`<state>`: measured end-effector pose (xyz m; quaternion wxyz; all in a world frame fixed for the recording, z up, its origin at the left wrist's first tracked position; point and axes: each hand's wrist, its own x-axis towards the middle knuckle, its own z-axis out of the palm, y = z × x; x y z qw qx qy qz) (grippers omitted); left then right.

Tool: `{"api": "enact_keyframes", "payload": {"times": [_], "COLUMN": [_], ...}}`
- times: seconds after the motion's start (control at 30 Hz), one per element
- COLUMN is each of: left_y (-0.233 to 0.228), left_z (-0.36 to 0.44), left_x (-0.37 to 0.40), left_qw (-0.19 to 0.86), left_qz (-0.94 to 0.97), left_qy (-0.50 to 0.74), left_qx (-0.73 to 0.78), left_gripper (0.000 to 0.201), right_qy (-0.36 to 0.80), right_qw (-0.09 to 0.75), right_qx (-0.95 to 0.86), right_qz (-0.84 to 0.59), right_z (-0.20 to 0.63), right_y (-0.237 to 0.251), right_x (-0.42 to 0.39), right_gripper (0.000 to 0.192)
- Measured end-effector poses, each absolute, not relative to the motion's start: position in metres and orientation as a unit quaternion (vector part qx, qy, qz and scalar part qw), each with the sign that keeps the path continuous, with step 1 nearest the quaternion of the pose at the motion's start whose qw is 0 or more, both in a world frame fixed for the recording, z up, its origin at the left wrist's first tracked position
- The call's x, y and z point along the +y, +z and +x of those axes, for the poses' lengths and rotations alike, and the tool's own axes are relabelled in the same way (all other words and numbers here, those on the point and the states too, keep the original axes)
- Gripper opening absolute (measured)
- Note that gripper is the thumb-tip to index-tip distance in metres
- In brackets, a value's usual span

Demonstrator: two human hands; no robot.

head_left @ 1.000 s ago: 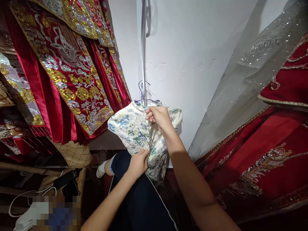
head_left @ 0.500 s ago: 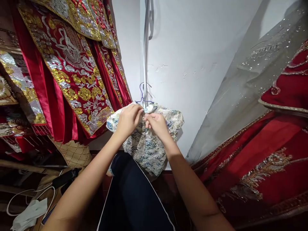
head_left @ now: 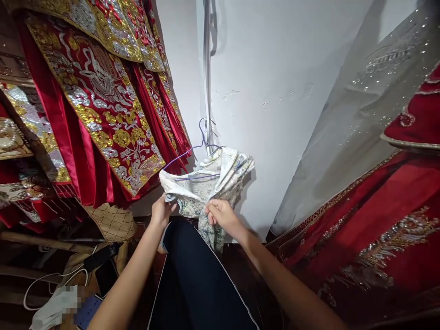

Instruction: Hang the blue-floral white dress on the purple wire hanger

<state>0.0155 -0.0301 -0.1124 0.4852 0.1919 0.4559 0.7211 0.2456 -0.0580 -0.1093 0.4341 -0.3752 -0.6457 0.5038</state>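
Observation:
A cream floral blouse [head_left: 230, 178] with blue and green print hangs partly off a thin purple wire hanger [head_left: 182, 158]. The hanger's left arm is bare, while its right shoulder is still inside the cloth. My left hand [head_left: 162, 211] pinches the blouse's left side, near the sleeve. With fingers closed, my right hand [head_left: 222, 214] grips the front edge at the middle of the neckline. The lower part of the blouse hangs bunched below my right hand, in front of my dark-trousered leg [head_left: 195, 270].
Red embroidered garments with gold and silver hang at left [head_left: 110, 110]; a red beaded gown [head_left: 360, 215] and sheer sparkly fabric [head_left: 337, 119] are at right. A white cable [head_left: 30, 286], a phone [head_left: 107, 277] and paper [head_left: 57, 307] lie at lower left, on a wooden surface.
Both hands have moved down, the left one also leftward. The blouse's neckline is pulled open and down, its left shoulder off the hanger, baring the hanger's left arm.

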Motion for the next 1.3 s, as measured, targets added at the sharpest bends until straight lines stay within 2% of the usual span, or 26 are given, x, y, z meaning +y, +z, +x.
{"api": "enact_keyframes", "payload": {"times": [0.07,0.13,0.27,0.37,0.47,0.6,0.73,0.8,0.9,0.97,1.0,1.07,1.13,1.17,1.2,1.27,1.3], "left_y": [-0.119,-0.112,-0.087,-0.082,-0.085,-0.085,-0.079,-0.079,-0.089,-0.102,-0.109,-0.122,-0.129,-0.130,-0.129,-0.124,-0.121], "left_z": [0.024,0.030,0.036,0.039,0.047,0.065,0.082,0.086,0.086,0.083,0.080,0.072,0.058,0.049,0.039,0.018,0.007], "left_x": [-0.039,-0.045,-0.059,-0.072,-0.082,-0.087,-0.091,-0.091,-0.093,-0.093,-0.094,-0.092,-0.087,-0.082,-0.076,-0.062,-0.055], "left_qw": [0.470,0.384,0.166,0.150,0.194,0.265,0.317,0.338,0.388,0.438,0.452,0.429,0.355,0.313,0.276,0.243,0.244], "left_qz": [0.256,0.398,0.651,0.729,0.761,0.723,0.693,0.666,0.642,0.679,0.710,0.763,0.786,0.784,0.773,0.729,0.703], "left_qy": [0.708,0.675,0.449,0.292,0.284,0.434,0.506,0.541,0.551,0.468,0.406,0.310,0.298,0.317,0.339,0.373,0.381], "left_qx": [0.461,0.488,0.589,0.601,0.550,0.468,0.404,0.387,0.365,0.358,0.357,0.371,0.408,0.433,0.460,0.520,0.549], "left_gripper": [0.006,0.011,0.019,0.022,0.026,0.031,0.028,0.026,0.033,0.034,0.034,0.037,0.036,0.035,0.034,0.033,0.035], "right_qy": [0.502,0.452,0.248,0.189,0.282,0.481,0.665,0.719,0.736,0.703,0.659,0.510,0.335,0.274,0.240,0.239,0.253], "right_qw": [0.421,0.449,0.565,0.574,0.516,0.388,0.326,0.308,0.303,0.329,0.352,0.417,0.488,0.517,0.536,0.538,0.519], "right_qx": [-0.657,-0.665,-0.643,-0.656,-0.701,-0.694,-0.604,-0.571,-0.561,-0.580,-0.608,-0.680,-0.722,-0.723,-0.717,-0.708,-0.712], "right_qz": [-0.373,-0.390,-0.454,-0.451,-0.403,-0.368,-0.294,-0.249,-0.227,-0.247,-0.268,-0.322,-0.359,-0.369,-0.375,-0.390,-0.400], "right_z": [0.248,0.254,0.264,0.264,0.257,0.246,0.248,0.254,0.265,0.273,0.277,0.284,0.290,0.291,0.292,0.290,0.290], "right_y": [-0.120,-0.124,-0.111,-0.100,-0.099,-0.110,-0.111,-0.103,-0.083,-0.068,-0.060,-0.046,-0.036,-0.035,-0.035,-0.042,-0.047], "right_x": [-0.062,-0.063,-0.057,-0.050,-0.044,-0.046,-0.063,-0.070,-0.073,-0.068,-0.063,-0.050,-0.031,-0.020,-0.008,0.015,0.026], "right_gripper": [0.025,0.024,0.018,0.019,0.030,0.049,0.056,0.050,0.043,0.040,0.032,0.015,0.010,0.012,0.023,0.045,0.047]}}
